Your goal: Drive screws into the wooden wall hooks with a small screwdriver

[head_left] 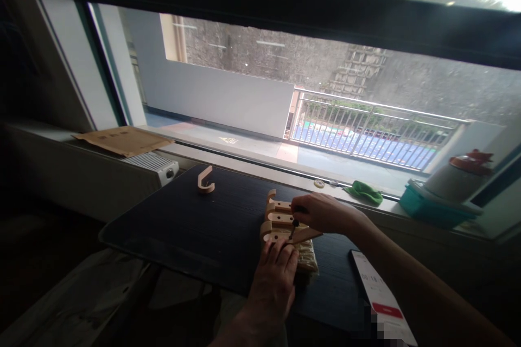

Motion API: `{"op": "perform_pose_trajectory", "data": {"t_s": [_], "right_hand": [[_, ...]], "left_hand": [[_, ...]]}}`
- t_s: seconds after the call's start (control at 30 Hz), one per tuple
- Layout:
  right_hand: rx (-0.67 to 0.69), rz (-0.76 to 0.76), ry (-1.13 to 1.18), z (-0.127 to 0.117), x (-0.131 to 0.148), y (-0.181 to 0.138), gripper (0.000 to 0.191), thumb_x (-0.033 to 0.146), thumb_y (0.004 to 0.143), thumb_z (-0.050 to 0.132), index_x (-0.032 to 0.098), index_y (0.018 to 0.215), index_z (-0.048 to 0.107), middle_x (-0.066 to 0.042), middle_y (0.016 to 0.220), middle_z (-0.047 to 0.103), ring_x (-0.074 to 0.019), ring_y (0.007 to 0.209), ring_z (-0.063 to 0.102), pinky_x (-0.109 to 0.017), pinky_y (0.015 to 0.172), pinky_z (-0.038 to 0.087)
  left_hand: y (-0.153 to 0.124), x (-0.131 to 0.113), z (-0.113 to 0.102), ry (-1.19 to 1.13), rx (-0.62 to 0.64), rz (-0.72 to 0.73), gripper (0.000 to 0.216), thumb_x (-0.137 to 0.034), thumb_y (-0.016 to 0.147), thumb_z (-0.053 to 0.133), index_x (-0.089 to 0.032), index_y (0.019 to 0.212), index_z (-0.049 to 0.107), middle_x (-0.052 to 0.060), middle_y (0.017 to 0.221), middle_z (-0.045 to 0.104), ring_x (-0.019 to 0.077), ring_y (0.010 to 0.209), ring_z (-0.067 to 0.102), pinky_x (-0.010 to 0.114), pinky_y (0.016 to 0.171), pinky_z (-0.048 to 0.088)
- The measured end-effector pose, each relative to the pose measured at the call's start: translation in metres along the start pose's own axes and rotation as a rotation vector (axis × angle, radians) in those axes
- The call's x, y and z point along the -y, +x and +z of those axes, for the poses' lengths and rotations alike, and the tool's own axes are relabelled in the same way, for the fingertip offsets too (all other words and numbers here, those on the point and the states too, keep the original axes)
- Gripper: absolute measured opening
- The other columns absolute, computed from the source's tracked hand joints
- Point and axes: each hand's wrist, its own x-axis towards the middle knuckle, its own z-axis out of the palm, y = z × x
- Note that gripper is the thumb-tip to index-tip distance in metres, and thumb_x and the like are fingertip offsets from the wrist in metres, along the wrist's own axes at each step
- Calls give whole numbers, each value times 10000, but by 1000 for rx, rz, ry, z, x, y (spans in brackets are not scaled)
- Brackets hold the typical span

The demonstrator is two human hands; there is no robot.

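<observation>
A wooden rack with several curved hooks [279, 222] lies on the dark table [183, 227]. My right hand [321, 212] is closed round a small dark-handled screwdriver [293, 226], its tip pointing down at the rack. My left hand [274, 276] lies flat with fingers stretched out, pressing on the near end of the rack. A small clear bag [308, 260] sits just right of that hand. One loose wooden hook [205, 180] lies apart at the table's far left.
A phone with a lit screen [380, 298] lies at the table's right front. On the window sill are a brown envelope [122, 140], a white device [157, 165], a green cloth [364, 191] and a teal box with a jar [437, 200].
</observation>
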Motion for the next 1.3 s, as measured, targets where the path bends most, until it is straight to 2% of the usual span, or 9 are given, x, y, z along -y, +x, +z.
{"op": "perform_pose_trajectory", "data": {"t_s": [0.3, 0.43, 0.53, 0.63, 0.87, 1.03, 1.13, 1.3], "right_hand": [[-28, 64, 12, 7, -2, 1, 291, 354, 876, 416, 162, 886, 634, -45, 768, 640, -122, 635, 518, -228, 557, 326], [4, 59, -26, 2, 0, 0, 277, 388, 855, 444, 200, 888, 645, -23, 760, 647, -125, 611, 514, -236, 540, 315], [-2, 25, -26, 2, -1, -1, 220, 337, 846, 455, 239, 892, 647, 2, 776, 654, -121, 641, 526, -233, 561, 314], [-14, -6, -16, 6, -2, 1, 220, 287, 862, 428, 218, 860, 637, -2, 768, 649, -113, 649, 525, -227, 574, 315], [-48, 35, -87, 10, 4, 6, 289, 333, 891, 397, 168, 806, 619, -32, 699, 617, -116, 588, 496, -237, 535, 291], [-5, 20, -74, 2, 3, 5, 232, 365, 850, 460, 209, 847, 632, -15, 743, 646, -116, 593, 521, -230, 518, 283], [10, -12, -61, -1, 1, 4, 199, 322, 844, 460, 237, 886, 634, -5, 788, 658, -122, 641, 539, -227, 542, 298], [-3, -4, -22, 4, 0, 3, 229, 297, 880, 413, 188, 863, 614, -27, 773, 642, -119, 653, 531, -224, 568, 318]], "left_hand": [[0, 0, 2, -8, -37, -1, 569, -113, 718, 515, -187, 1277, 438, 51, 1329, 478, 265, 1300, 325, 494, 1108, 240], [-1, 0, 0, -28, -23, 4, 563, -111, 726, 511, -194, 1278, 436, 43, 1327, 478, 259, 1305, 315, 488, 1118, 219], [0, 0, -1, -42, -27, -2, 546, -125, 741, 514, -199, 1276, 439, 39, 1324, 478, 254, 1302, 319, 481, 1122, 212], [0, -1, -1, -52, -35, -12, 521, -144, 756, 519, -194, 1270, 445, 42, 1311, 487, 255, 1288, 336, 484, 1118, 215], [0, -3, -5, -57, -22, -17, 508, -157, 764, 522, -186, 1266, 446, 48, 1297, 499, 260, 1260, 361, 497, 1101, 224], [0, -2, -6, -65, -8, -20, 529, -161, 757, 529, -192, 1277, 436, 46, 1302, 494, 254, 1255, 367, 491, 1103, 221], [0, -2, -5, -68, -8, -28, 531, -161, 752, 533, -193, 1274, 442, 45, 1300, 497, 258, 1260, 360, 493, 1105, 217], [-1, -1, -2, -70, -9, -27, 530, -160, 757, 531, -200, 1277, 443, 46, 1308, 489, 260, 1270, 351, 493, 1110, 209]]}}
